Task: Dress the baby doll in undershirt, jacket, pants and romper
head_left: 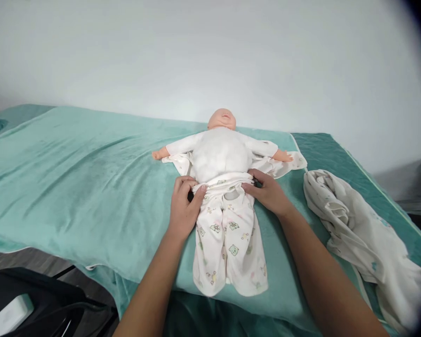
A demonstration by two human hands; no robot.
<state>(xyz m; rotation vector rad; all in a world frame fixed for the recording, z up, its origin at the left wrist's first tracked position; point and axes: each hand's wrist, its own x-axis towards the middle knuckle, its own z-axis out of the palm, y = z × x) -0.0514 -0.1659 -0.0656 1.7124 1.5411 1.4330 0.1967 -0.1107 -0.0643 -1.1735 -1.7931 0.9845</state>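
A baby doll (220,150) lies on its back on a teal blanket (73,187), arms spread, head toward the wall. It wears a white top and printed white pants (229,238). My left hand (184,206) pinches the pants' waistband at the doll's left hip side of the picture, fingers curled round the fabric. On the other side my right hand (268,189) grips the same waistband with thumb and fingers closed. An open patterned garment (287,164) is spread under the doll's back.
A crumpled white cloth (354,229) lies on the blanket at the right. The table's near edge runs below the doll's feet. A dark chair or case (38,304) with a white object (9,313) sits at the lower left on the floor. A plain wall stands behind.
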